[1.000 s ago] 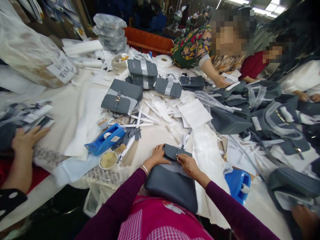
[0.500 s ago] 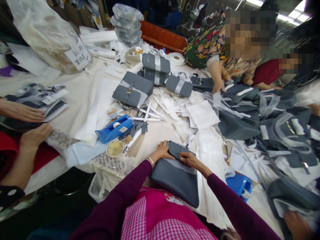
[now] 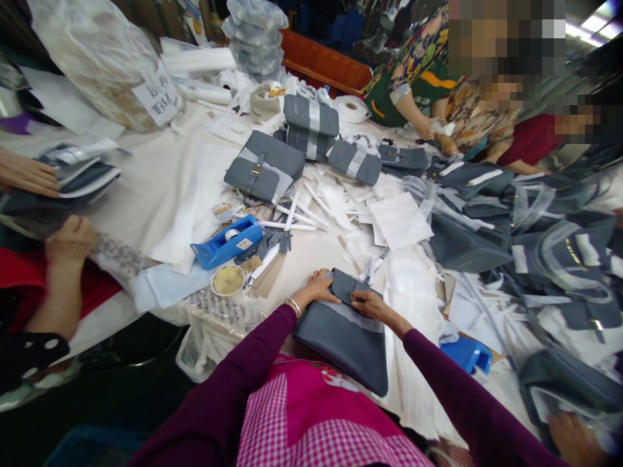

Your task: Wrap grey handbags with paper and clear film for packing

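A dark grey-blue leather bag (image 3: pixel 346 340) lies at the table's near edge against my apron, its folded flap (image 3: pixel 346 285) at the far end. My left hand (image 3: pixel 318 288) rests on the left end of the flap, fingers curled over it. My right hand (image 3: pixel 370 305) pinches the flap at its metal clasp. A strip of white paper shows under the flap.
A blue tape dispenser (image 3: pixel 228 241) and a round tin (image 3: pixel 228 280) sit left of the bag, a second blue dispenser (image 3: pixel 466 353) right. Wrapped grey bags (image 3: pixel 265 167) lie mid-table among white paper strips. Other people's hands (image 3: pixel 71 239) work at left; a person (image 3: pixel 428 91) sits opposite.
The view swung left and down. My hands stayed on the bag's flap, the right fingers tightening at the clasp. The person opposite pulled their arm back; the left neighbour's hands shifted.
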